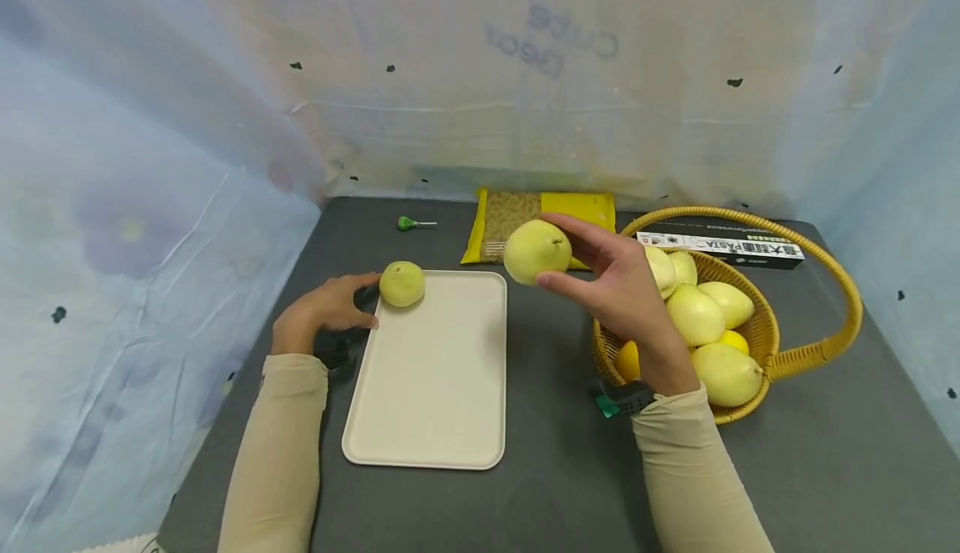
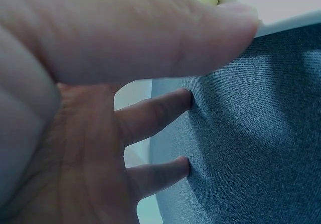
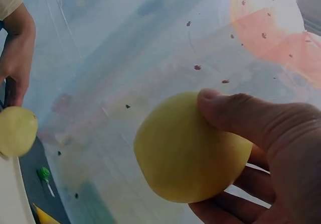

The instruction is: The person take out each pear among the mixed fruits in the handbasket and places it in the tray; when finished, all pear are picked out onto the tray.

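Right hand point(image 1: 624, 282) holds 1 pear point(image 1: 532, 253) aloft; left hand point(image 1: 326, 307) splayed.

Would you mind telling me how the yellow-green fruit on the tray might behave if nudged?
The yellow-green fruit would probably roll, given its rounded sides. Its plump, unsagging shape suggests it is fairly firm. The tray has a low rim that might check a gentle roll.

Passable over tray point(image 1: 431, 394) from near edge past middle; blocked at far left corner by fruit point(image 1: 402, 284) and left hand point(image 1: 327, 307). Open on table point(image 1: 551, 419) between tray and basket point(image 1: 765, 319); barred above far end by right hand point(image 1: 618, 278), toward table's right edge by handle point(image 1: 853, 303).
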A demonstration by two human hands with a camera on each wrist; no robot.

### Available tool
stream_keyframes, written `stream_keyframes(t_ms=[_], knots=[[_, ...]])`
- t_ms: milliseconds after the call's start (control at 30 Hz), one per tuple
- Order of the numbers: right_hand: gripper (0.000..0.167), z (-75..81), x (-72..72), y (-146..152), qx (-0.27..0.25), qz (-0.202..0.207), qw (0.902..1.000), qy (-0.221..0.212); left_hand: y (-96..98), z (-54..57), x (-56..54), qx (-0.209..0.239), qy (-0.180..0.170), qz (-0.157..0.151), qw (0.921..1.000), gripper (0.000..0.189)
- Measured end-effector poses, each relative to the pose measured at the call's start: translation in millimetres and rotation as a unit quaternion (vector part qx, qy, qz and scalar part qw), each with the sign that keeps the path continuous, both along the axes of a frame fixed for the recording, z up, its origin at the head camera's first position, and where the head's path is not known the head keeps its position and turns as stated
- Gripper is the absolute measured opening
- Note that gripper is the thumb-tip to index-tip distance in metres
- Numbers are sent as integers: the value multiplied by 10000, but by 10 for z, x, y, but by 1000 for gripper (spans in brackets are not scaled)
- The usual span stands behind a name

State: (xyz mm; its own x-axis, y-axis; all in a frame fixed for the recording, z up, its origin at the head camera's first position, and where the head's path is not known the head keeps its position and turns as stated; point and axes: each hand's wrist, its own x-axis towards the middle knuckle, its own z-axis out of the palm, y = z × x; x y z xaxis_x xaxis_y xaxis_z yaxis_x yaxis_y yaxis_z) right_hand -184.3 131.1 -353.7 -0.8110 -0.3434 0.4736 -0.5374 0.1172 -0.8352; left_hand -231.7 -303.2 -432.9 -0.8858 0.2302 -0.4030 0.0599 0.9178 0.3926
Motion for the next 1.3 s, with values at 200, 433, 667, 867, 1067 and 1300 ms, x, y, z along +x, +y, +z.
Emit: stream_keyframes(t_ms=[200,433,667,867,1067,1300], knots=[[68,-108,-153,-200,-297,116,9991,-289,3,3,12,7,28,-5,10000,95],[67,-313,-300,-400,-307,229,9974,-605,5,21,20,-13,46,-33,10000,96],[64,-556,-430,-627,-152,256,9956,-892,2,21,15,-30,79,-70,9999,94],[65,-802,-535,-817,-44,231,9923,-1217,8,9,8,-10,40,-64,10000,94],[65,-1104,-649,-990,80,158,9859,-1663,17,-13,-1,-40,-12,-8,10000,94],[65,-1292,-671,-1145,621,-109,9865,-1511,16,-6,-2,-72,-9,-16,10000,94]])
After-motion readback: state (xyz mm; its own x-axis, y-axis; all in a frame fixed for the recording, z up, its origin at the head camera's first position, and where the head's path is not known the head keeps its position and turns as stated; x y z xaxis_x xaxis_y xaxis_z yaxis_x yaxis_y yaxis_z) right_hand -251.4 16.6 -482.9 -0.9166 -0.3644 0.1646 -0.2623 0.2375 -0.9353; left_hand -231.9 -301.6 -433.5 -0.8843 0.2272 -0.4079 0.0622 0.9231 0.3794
